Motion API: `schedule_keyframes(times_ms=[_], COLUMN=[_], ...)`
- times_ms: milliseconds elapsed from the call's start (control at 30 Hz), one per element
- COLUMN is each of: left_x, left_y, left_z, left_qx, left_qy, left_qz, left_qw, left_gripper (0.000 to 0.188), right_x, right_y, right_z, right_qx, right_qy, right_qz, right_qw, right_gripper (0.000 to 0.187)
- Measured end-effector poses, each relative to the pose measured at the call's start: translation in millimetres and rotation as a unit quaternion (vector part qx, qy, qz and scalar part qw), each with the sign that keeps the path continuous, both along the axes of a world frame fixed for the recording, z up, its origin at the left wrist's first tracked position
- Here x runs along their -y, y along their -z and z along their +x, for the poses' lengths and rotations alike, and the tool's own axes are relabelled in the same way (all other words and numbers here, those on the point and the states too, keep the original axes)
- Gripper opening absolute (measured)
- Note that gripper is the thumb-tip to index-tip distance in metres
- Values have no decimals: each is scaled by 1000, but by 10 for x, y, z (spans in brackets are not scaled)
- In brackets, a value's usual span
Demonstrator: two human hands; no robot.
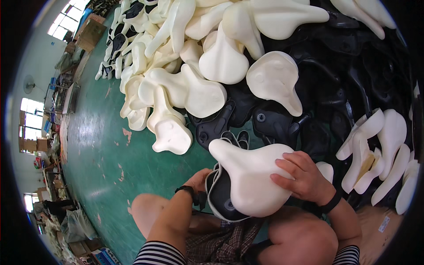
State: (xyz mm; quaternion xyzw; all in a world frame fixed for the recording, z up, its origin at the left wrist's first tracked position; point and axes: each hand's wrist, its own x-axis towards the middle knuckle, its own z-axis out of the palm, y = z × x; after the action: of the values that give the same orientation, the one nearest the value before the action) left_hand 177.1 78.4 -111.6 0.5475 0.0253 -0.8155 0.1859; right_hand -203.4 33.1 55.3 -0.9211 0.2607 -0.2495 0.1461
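Note:
In front of my lap is a cream-white bicycle saddle foam pad [256, 176], its narrow nose pointing to the upper left. My right hand [302, 176] grips its wide end, the fingers bent over the top. Partly behind the pad is a black saddle base [221, 193] with a pale edge. My left hand [199, 180] is closed at the left side of this base; its fingertips are hidden behind the edge. How far the pad and base touch cannot be made out.
A large heap of white foam pads [223, 57] lies ahead, with black saddle bases [274, 121] piled to its right. More white pads [391, 145] lie at the right, near brown cardboard [375, 229]. The green floor [101, 145] is scuffed; shelves and boxes [90, 33] line the left wall.

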Motion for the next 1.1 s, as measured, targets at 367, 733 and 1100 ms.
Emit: schedule_keyframes(times_ms=[367,733,1100], left_x=[-9,-87,-446], left_y=[309,-372,-1539], left_z=[-75,-458,-479], left_qx=[-9,-44,-153], left_qy=[79,176,-105], left_qz=[-57,-109,-212], left_qw=[995,977,959], left_gripper=[41,51,50], right_x=[-209,142,702], right_y=[593,126,-1353], right_z=[-397,-193,363], right_qx=[42,25,4], right_qy=[253,240,148], right_qz=[95,69,-39], right_qw=[962,968,988], right_gripper=[46,39,41])
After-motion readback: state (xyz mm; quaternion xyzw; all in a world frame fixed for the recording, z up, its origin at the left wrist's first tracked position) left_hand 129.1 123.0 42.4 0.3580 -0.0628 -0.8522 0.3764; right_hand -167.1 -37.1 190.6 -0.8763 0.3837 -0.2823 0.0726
